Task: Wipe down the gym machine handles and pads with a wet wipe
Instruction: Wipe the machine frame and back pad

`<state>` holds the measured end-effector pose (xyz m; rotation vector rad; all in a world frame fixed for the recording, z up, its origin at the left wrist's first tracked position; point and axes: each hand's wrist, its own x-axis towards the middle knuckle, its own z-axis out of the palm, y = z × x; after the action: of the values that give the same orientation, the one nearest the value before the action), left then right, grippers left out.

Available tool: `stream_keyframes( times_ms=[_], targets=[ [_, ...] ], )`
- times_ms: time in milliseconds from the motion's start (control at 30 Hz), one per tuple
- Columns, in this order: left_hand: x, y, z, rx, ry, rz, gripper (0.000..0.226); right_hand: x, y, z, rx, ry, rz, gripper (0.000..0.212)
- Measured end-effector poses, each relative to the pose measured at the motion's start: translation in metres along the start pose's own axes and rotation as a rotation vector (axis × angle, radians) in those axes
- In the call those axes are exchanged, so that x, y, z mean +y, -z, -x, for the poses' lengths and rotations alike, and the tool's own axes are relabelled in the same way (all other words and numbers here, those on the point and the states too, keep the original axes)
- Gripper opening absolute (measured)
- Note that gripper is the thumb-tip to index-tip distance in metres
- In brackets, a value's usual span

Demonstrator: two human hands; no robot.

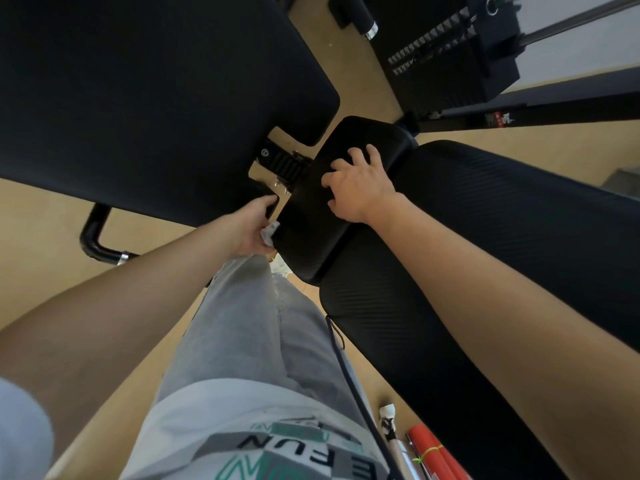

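Note:
A small black seat pad (pixel 311 216) sits in the middle of the view, between a long ribbed back pad (pixel 502 237) on the right and a wide black pad (pixel 145 91) at the upper left. My right hand (pixel 360 188) lies flat on top of the small pad with its fingers spread. My left hand (pixel 254 226) is at the pad's left edge, closed around a crumpled white wet wipe (pixel 269 233). The wipe touches the pad's side.
A black tube handle with a chrome collar (pixel 100 244) sticks out at the left above the wooden floor. The machine's frame and weight stack (pixel 450 53) stand at the upper right. My grey trouser leg (pixel 249 323) is below; a red roll (pixel 433 452) lies at the bottom right.

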<state>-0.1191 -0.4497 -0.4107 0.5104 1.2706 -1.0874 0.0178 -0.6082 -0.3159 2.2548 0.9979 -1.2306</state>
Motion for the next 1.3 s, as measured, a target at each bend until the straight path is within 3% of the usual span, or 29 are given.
stream_keyframes(
  times_ms=[133, 267, 333, 433, 533, 667, 767, 867, 933, 1000, 1067, 1133, 1300],
  targets=[
    [-0.012, -0.014, 0.039, 0.055, -0.053, -0.091, 0.058, -0.001, 0.004, 0.016, 0.015, 0.02, -0.056, 0.047],
    [-0.007, -0.032, 0.082, -0.077, -0.192, -0.041, 0.043, -0.004, 0.006, 0.039, 0.106, 0.005, -0.198, 0.044],
    [-0.002, -0.045, 0.099, -0.06, -0.331, -0.128, 0.034, -0.004, 0.003, 0.05, 0.18, -0.001, -0.404, 0.041],
    [0.001, -0.06, 0.113, -0.092, -0.485, -0.185, 0.033, -0.005, 0.003, 0.067, 0.208, -0.015, -0.952, 0.049],
    [-0.001, -0.069, 0.122, -0.241, -0.499, -0.079, 0.045, -0.004, 0.011, 0.081, 0.304, -0.064, -1.121, 0.044],
    [-0.004, -0.074, 0.124, -0.22, -0.651, -0.286, 0.034, 0.006, 0.02, 0.086, 0.398, -0.146, -1.085, 0.023],
    [-0.003, -0.073, 0.11, -0.023, -0.935, -0.45, 0.016, 0.017, 0.025, 0.083, 0.425, -0.146, -0.978, 0.016],
    [-0.001, -0.067, 0.089, 0.173, -1.321, -0.651, 0.02, 0.026, 0.03, 0.078, 0.476, -0.044, -0.721, 0.014],
    [-0.008, -0.064, 0.073, 0.304, -1.455, -0.846, 0.024, 0.031, 0.026, 0.073, 0.4, 0.04, -0.473, 0.015],
    [-0.022, -0.063, 0.056, 0.336, -1.399, -1.036, 0.029, 0.034, 0.02, 0.068, 0.236, 0.089, -0.218, 0.019],
    [-0.04, -0.064, 0.044, 0.245, -1.245, -1.141, 0.039, 0.033, 0.016, 0.063, 0.098, 0.121, -0.014, 0.028],
    [-0.056, -0.063, 0.037, 0.168, -1.143, -1.079, 0.048, 0.033, 0.018, 0.061, 0.009, 0.143, 0.078, 0.038],
    [-0.072, -0.059, 0.04, 0.095, -1.128, -0.888, 0.047, 0.043, 0.022, 0.07, -0.091, 0.191, 0.183, 0.049]
  ],
)
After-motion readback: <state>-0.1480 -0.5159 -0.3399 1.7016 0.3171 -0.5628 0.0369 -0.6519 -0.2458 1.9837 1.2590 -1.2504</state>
